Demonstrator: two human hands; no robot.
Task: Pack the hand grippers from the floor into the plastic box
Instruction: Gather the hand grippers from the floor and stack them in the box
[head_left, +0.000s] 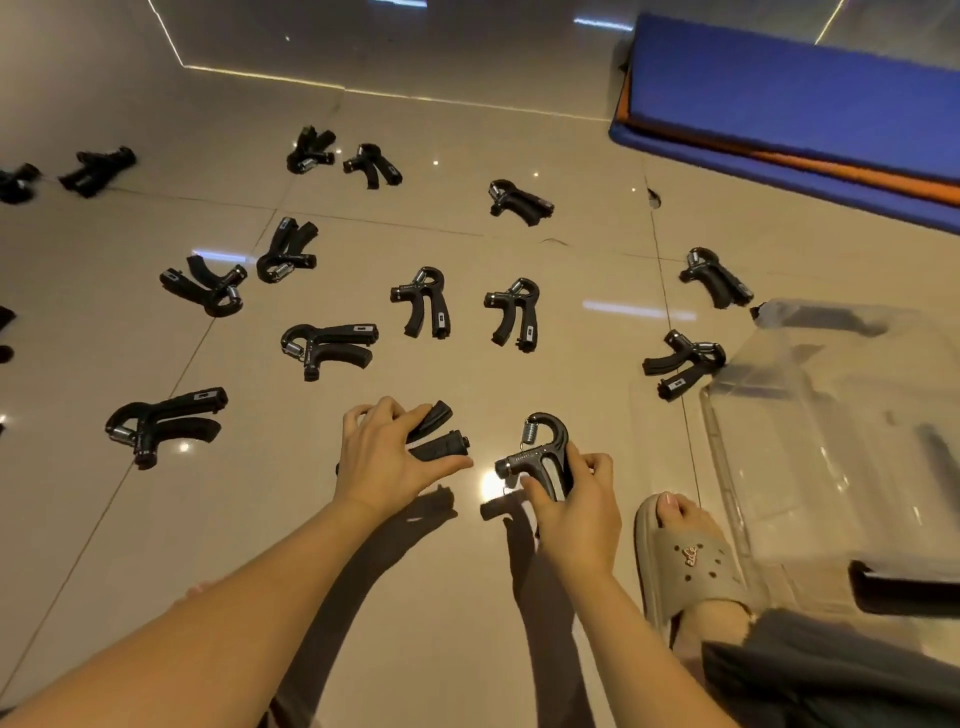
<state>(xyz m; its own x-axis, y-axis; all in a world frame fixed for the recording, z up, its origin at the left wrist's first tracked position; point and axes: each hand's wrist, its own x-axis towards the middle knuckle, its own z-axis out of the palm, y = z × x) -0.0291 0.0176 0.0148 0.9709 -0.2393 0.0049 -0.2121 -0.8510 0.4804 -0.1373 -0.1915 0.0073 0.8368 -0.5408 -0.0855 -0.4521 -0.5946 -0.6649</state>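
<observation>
Our left hand (387, 457) has its fingers and thumb curled round one hand gripper (439, 441), and the two black handles poke out to the right past the fingertips. Our right hand (576, 512) is wrapped round the handles of a second gripper (540, 457), with its spring and hooked head pointing to the far side. Both sit near the middle of the tiled floor (457, 613), with their shadows falling on the tile just on the near side of them, so they look lifted. Just right of the right hand is our foot in a beige sandal (691, 561), and right of that is the clear plastic box (810, 364), open on top. With the glare we honestly can't tell what's in it. The rest of the loose grippers (423, 304) are scattered all over the floor on the far and left side. One lies right next to the box's far-left corner (685, 364), another a bit farther off (717, 278), and one sits well off to the left (166, 423). A blue mat (779, 104) with an orange layer sits at the far right.
</observation>
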